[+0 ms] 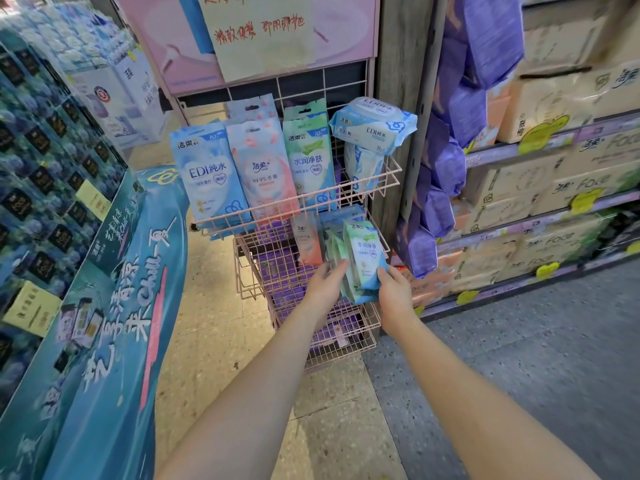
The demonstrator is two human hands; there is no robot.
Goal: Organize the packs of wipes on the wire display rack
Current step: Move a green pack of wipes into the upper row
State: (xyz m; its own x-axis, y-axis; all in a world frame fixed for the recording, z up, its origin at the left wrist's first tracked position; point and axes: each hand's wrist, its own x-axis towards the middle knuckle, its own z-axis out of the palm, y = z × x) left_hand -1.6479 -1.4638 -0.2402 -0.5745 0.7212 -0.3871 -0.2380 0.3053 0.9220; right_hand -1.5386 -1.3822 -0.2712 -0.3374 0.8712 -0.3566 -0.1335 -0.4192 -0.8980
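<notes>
As both reach forward, hands [323,284] [394,291] grip packs [365,258]

A person's left hand [325,284] and right hand [394,294] held a stack of green-and-blue wipe packs [365,259] upright at the second tier of a pink wire rack [277,212]. Above, a blue pack [211,171], pink pack [263,168] and green pack [308,157] stood side by side, a bulkier pack [374,124] lying at the right.

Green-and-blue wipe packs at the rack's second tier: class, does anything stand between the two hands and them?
Nothing visible does: the left hand and right hand hold the stack of green-and-blue wipe packs from either side, at the pink wire rack.
</notes>
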